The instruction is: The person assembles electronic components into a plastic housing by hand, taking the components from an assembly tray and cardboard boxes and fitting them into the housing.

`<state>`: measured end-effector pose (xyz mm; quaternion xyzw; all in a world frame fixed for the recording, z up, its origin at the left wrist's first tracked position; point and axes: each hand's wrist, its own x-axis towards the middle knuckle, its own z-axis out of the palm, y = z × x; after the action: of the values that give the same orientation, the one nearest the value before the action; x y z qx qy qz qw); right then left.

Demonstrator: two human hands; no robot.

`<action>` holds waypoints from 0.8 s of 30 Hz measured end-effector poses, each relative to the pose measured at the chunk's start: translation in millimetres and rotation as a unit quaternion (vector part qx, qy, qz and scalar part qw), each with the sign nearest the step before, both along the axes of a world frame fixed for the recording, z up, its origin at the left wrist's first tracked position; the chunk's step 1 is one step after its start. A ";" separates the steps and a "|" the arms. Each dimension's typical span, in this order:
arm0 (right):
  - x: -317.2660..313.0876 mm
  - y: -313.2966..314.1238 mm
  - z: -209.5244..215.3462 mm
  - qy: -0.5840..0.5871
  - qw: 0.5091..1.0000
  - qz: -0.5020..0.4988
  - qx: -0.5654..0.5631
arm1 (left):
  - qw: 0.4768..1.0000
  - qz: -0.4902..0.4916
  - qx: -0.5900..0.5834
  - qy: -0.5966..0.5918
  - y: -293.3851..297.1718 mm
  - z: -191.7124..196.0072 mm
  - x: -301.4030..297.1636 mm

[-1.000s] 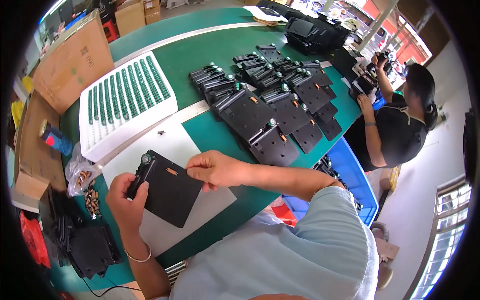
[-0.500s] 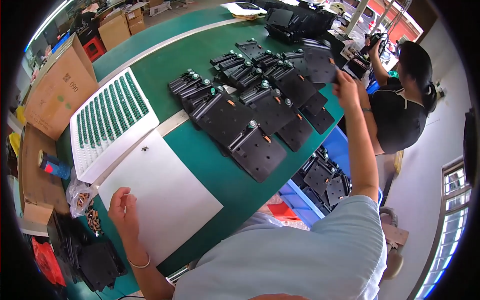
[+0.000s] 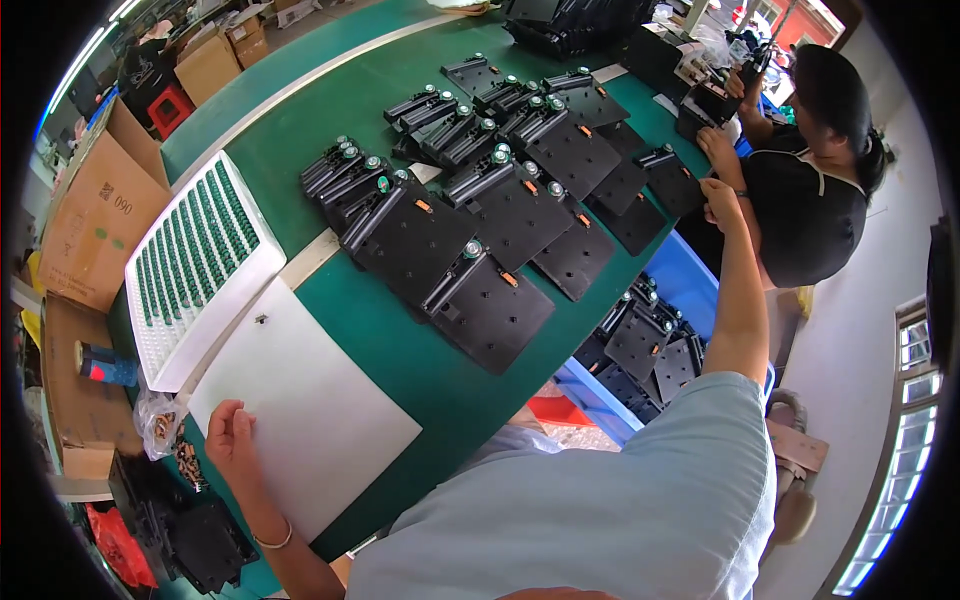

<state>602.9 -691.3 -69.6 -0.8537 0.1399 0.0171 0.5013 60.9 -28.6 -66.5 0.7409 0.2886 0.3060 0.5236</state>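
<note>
My left hand [image 3: 232, 440] lies flat and empty on the near-left corner of a white board [image 3: 320, 420] on the green table [image 3: 400, 350]. My right arm reaches far to the right. My right hand [image 3: 720, 195] hovers with curled fingers, nothing visible in it, just past a black plate [image 3: 672, 186] at the table's right edge. Several black plates with green-capped clamps [image 3: 490, 310] lie in overlapping rows across the middle of the table.
A white tray of green parts [image 3: 195, 265] sits left of the board. Cardboard boxes [image 3: 95, 215] stand at the far left. A blue bin of black plates [image 3: 650, 345] is below the table's right edge. A co-worker in a black shirt [image 3: 800, 200] works at the right.
One second ago both hands held a black plate over the white board. My right hand carried it out to the right edge and set it down; now the hand is drawn slightly back. The left hand stays on the board.
</note>
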 end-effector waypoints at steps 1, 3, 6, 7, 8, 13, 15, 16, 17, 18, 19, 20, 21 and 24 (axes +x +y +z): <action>6.2 2.1 -0.6 0.002 1.000 0.000 0.001 | 1.000 0.004 0.004 -0.001 -0.1 -0.4 0.3; 15.7 12.6 0.8 0.006 0.999 0.037 -0.028 | 1.000 0.003 0.000 -0.006 -1.8 -0.2 1.5; 27.0 23.9 -13.3 -0.006 0.997 -0.004 -0.071 | 1.000 0.002 -0.004 -0.006 -1.8 -0.8 0.7; 28.6 24.4 -14.8 -0.006 0.998 -0.004 -0.070 | 1.000 0.003 -0.005 0.000 -1.8 -1.4 0.4; 28.5 28.7 -14.0 -0.016 0.997 -0.002 -0.075 | 1.000 0.004 -0.004 0.001 -2.0 -1.6 -0.1; 34.7 28.0 -17.6 -0.047 0.993 0.001 -0.106 | 1.000 -0.008 0.010 -0.001 2.8 -7.1 -3.1; 34.1 21.5 -17.2 -0.028 0.987 -0.030 -0.153 | 1.000 -0.004 0.008 -0.003 2.7 -8.1 -2.2; 32.9 17.9 -17.4 -0.029 0.987 -0.031 -0.153 | 1.000 0.000 0.004 -0.004 2.4 -8.4 -0.8; 28.8 16.1 -18.0 -0.033 0.986 -0.036 -0.161 | 1.000 -0.001 0.004 -0.004 0.1 -7.0 0.5; 24.7 13.8 -17.8 -0.038 0.984 -0.042 -0.168 | 1.000 -0.003 0.005 -0.004 -3.0 -3.9 3.0; 21.4 11.8 -17.1 -0.039 0.984 -0.044 -0.170 | 1.000 -0.006 0.006 -0.004 -4.7 -2.6 5.7; 14.4 16.1 -13.3 -0.044 0.982 -0.045 -0.180 | 1.000 -0.008 0.006 -0.004 -4.2 -2.8 6.0; 10.1 17.3 -10.5 -0.049 0.979 -0.046 -0.191 | 1.000 -0.012 0.006 -0.006 -3.0 -2.9 6.7; 27.3 -1.5 -39.2 -0.132 0.953 -0.014 -0.271 | 1.000 -0.020 0.020 0.008 1.9 -1.8 5.3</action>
<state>630.3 -692.9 -108.8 -0.9499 0.0837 -0.1416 0.2657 66.2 -26.7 -68.3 0.7592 0.2715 0.2951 0.5126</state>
